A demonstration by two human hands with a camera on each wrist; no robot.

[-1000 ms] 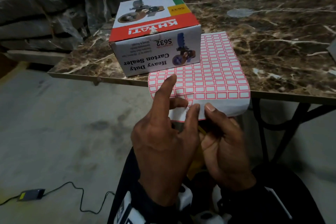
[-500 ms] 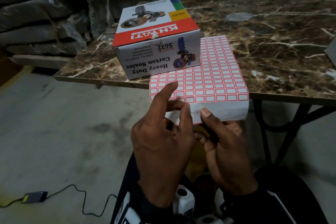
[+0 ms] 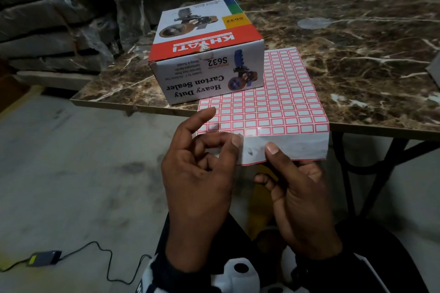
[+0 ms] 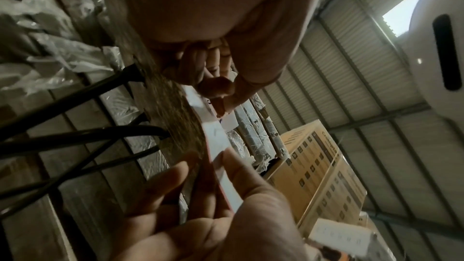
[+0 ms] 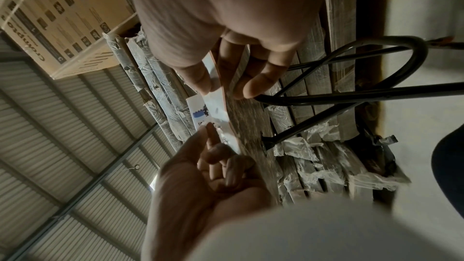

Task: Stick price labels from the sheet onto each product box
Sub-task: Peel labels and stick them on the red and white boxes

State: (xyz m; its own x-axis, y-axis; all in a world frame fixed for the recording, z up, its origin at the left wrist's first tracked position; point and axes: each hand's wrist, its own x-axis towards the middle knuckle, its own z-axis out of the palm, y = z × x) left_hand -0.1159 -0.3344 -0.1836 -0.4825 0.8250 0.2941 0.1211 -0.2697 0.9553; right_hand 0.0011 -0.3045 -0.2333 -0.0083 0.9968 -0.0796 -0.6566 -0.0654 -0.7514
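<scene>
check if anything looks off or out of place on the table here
The label sheet hangs over the table edge, its near end folded down where both hands hold it. The carton sealer box sits on its far corner, print upside down to the camera.

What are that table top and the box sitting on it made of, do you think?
The table top looks like polished brown marble with white veins, though its thin edge hints at a printed laminate. The box looks like printed cardboard with a slightly glossy coat; folded edges and a flap seam show at its corner.
</scene>
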